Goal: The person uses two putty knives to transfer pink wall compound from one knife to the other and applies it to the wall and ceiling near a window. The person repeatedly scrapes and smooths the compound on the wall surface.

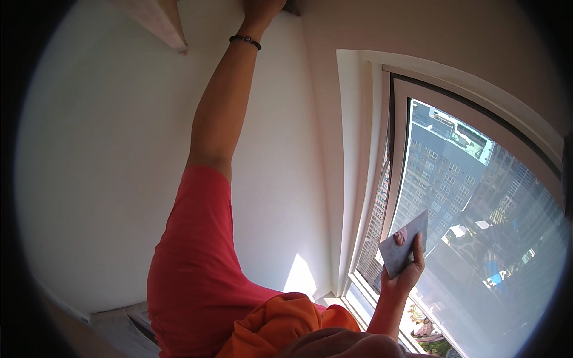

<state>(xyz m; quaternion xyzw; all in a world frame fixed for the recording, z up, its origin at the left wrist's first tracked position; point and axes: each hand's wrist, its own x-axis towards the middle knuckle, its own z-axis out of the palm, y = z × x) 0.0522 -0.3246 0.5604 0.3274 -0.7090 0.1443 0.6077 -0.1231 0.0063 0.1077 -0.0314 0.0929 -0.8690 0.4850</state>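
Note:
In its long red sleeve (197, 250), my left arm stretches up along the pale wall. A dark beaded bracelet (245, 42) circles the wrist. The upper edge cuts off my left hand (262, 8). Beside it juts the corner of a dark flat piece (292, 8), apparently held, its kind hidden. At the lower right, my right hand (404, 275) grips a flat grey plate (397, 258) by its edge, thumb along one side. A small pinkish lump (400, 237) shows on the plate. Both are in front of the window (441, 197).
The wall (101, 179) meets a second wall (316, 119) at a corner beside the window recess. A pale angular piece (158, 24) projects at the upper left. Orange cloth (280, 325) bunches near my chest. Sunlight falls low on the wall. Tall buildings stand outside the glass.

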